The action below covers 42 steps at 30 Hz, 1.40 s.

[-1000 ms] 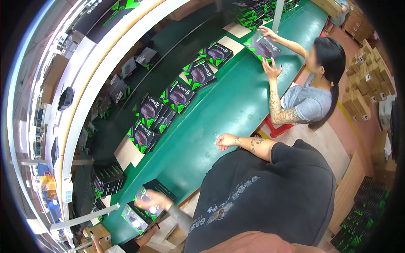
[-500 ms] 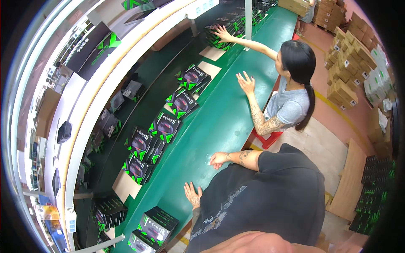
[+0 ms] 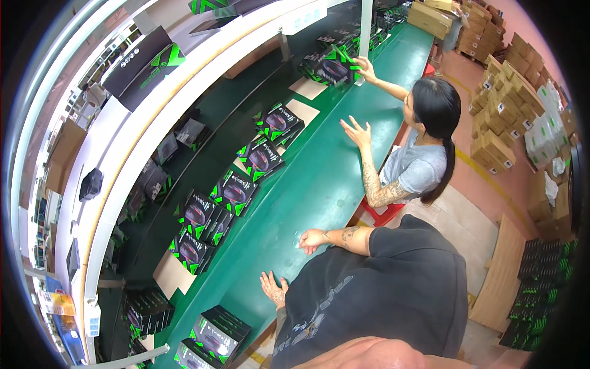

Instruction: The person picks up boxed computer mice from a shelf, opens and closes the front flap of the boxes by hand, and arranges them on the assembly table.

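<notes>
My left hand (image 3: 272,288) rests on the near edge of the green bench (image 3: 332,163), palm down, its fingers spread and holding nothing. Farther along that edge lies my right hand (image 3: 313,240), fingers curled in; something small and pale shows at the fingertips, too faint to name. Nearest to my left hand is a stack of black-and-green boxes (image 3: 216,335) with a computer mouse pictured on them. Across the bench stands a row of similar mouse boxes (image 3: 234,191), apart from both hands.
A co-worker (image 3: 424,141) sits to my right, one hand (image 3: 365,69) at a tilted mouse box (image 3: 335,67), the other raised. Behind the boxes runs a dark green conveyor belt (image 3: 203,147) under a white shelf (image 3: 117,184). Brown cartons (image 3: 501,114) are stacked on the floor.
The co-worker's far hand has drawn back from the pile with a mouse box tilted up beside it. My hands keep their poses; the whole view has shifted slightly.
</notes>
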Motion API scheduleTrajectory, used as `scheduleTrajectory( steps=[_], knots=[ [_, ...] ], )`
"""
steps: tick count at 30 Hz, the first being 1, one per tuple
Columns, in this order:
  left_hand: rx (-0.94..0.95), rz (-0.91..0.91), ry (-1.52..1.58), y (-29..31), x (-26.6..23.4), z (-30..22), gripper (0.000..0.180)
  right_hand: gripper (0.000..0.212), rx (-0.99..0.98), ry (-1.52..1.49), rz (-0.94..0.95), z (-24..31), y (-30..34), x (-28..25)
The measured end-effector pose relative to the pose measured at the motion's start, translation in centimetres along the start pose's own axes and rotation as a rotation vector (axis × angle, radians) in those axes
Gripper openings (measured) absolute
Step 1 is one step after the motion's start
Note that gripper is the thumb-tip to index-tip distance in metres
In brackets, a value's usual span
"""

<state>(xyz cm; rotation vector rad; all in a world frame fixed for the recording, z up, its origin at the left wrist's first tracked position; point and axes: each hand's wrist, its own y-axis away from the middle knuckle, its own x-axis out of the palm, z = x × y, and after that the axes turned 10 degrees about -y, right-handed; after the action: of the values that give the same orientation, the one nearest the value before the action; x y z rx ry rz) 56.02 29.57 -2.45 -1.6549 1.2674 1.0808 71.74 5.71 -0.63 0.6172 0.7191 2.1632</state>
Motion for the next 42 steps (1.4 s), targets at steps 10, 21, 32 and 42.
scheduleTrajectory(
  steps=[10,21,32,42],
  knots=[
    [-0.001,-0.007,-0.026,-0.1,0.8,-0.1,0.054,0.027,0.025,0.0,0.012,-0.2,-0.5,-0.6],
    [-0.02,0.003,-0.024,-0.3,1.0,-0.8,0.053,0.025,0.034,-0.007,0.015,-0.1,-0.3,-1.4],
    [-0.006,-0.004,-0.019,-0.5,1.3,-1.6,0.053,0.023,0.022,-0.019,0.016,-0.2,-0.1,-2.2],
    [-0.007,-0.012,-0.023,-0.5,1.3,-2.3,0.053,0.022,0.035,-0.029,0.015,-0.1,0.4,-2.8]
  ],
)
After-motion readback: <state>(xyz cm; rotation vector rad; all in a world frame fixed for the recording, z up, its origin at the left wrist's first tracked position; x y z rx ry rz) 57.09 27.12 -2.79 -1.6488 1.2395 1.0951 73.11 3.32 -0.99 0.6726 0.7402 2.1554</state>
